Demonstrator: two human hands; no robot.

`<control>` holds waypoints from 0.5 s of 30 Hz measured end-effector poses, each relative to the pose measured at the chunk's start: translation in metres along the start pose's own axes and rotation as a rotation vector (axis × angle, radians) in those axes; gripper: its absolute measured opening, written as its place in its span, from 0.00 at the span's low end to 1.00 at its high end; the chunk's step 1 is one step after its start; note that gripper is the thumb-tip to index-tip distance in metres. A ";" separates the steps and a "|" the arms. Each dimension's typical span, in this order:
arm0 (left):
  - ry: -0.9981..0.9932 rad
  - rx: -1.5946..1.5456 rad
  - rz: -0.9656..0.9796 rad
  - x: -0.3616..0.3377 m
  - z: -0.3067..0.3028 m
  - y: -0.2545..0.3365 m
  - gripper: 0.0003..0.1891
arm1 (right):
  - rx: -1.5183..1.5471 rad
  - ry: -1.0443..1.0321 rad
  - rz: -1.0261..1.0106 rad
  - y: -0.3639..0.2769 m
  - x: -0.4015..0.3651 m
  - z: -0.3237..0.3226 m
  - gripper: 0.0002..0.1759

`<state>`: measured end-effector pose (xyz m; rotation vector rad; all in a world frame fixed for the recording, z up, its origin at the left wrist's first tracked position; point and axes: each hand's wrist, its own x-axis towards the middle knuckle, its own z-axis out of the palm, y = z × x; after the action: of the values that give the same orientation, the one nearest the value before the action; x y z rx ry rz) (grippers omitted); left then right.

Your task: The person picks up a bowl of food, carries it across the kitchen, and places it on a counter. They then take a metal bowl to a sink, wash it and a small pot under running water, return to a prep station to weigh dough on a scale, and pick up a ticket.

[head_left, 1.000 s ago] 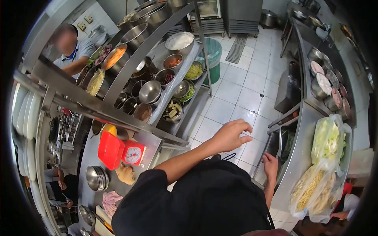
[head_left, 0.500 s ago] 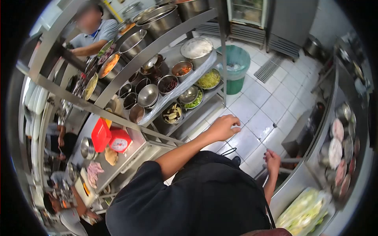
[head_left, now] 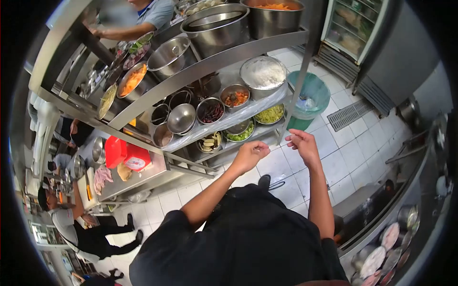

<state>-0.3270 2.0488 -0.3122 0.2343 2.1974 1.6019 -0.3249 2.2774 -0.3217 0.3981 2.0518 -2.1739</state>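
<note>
I stand in a commercial kitchen, black sleeves and apron below me. My left hand [head_left: 249, 155] is raised in front of me with its fingers curled in, holding nothing that I can make out. My right hand [head_left: 303, 145] is raised beside it, fingers loosely apart, empty. Both hover in the air just before the lower tier of a steel shelf rack [head_left: 210, 64], nearest a bowl of sliced vegetables [head_left: 210, 141] and a bowl of green shreds [head_left: 269, 114]. Neither hand touches the rack.
The rack holds several steel bowls and a white rice bowl [head_left: 263, 72]. A green bin [head_left: 307, 97] stands behind it. A red scale [head_left: 136, 157] sits on the left counter. A person in blue [head_left: 143, 16] works beyond the rack; another person [head_left: 90, 231] stands at lower left.
My right hand has lifted off the right counter edge and come up beside my left. My view has swung left and up, away from the bagged vegetables.
</note>
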 end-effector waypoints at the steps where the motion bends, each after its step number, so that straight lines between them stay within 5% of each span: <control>1: 0.010 -0.028 -0.036 0.013 0.000 -0.001 0.14 | 0.003 -0.025 0.005 -0.005 0.009 0.002 0.19; 15: 0.441 -0.664 -0.217 0.105 -0.010 0.009 0.17 | 0.049 -0.247 0.038 -0.031 0.123 0.000 0.18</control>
<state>-0.4272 2.0817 -0.3250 -0.5760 1.7350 2.2882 -0.4509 2.2909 -0.3253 0.1608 1.8480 -2.1339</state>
